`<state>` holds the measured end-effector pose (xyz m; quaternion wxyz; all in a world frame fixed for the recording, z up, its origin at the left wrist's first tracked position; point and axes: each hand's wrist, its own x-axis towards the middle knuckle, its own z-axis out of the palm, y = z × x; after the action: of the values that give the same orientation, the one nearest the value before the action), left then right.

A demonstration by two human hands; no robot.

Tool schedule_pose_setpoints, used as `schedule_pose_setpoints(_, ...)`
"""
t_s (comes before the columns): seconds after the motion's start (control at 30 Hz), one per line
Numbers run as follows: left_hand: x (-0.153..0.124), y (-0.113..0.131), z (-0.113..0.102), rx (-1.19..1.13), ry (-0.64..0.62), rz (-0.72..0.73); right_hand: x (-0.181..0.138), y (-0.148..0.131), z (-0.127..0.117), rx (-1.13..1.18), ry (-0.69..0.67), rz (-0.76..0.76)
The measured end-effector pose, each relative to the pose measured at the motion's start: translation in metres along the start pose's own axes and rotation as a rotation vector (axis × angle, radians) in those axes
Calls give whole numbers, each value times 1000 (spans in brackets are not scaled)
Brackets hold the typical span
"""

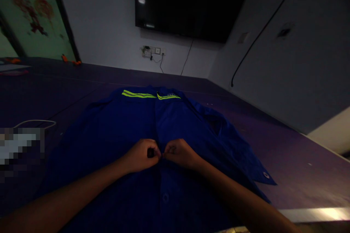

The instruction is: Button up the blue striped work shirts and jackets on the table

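A blue work jacket with yellow-green reflective strips across the chest lies spread out, front side up. At the middle of its front opening, my left hand pinches the cloth edge between thumb and forefinger. My right hand pinches the same spot from the other side, its fingertips almost touching the left ones. Whether a button sits between the fingertips is hidden. Below them, a round button shows on the front strip. Another button is on the cuff of the sleeve at right.
The jacket lies on a broad purple surface with a pale front edge at lower right. A white cable and a blurred-out object lie at left. Behind are a wall-mounted screen, sockets and a hanging black cable.
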<state>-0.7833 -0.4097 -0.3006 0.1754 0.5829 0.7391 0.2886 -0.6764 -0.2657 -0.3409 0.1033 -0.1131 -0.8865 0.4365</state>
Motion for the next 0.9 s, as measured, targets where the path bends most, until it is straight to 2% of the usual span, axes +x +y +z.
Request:
schedule_pose_setpoints(0.23,2,-7,0,22,-25,94,0,1,0,10,-13,-12)
schedule_pose_setpoints(0.6,2,-10,4,145,54,125,1,3,1,-8,-14,-110)
schedule_pose_setpoints(0.8,2,-8,6,138,75,152,-6,-8,-9,-19,-122,-125)
schedule_pose_setpoints(0.9,3,-7,6,114,76,114,-11,-15,-12,-77,-125,-103)
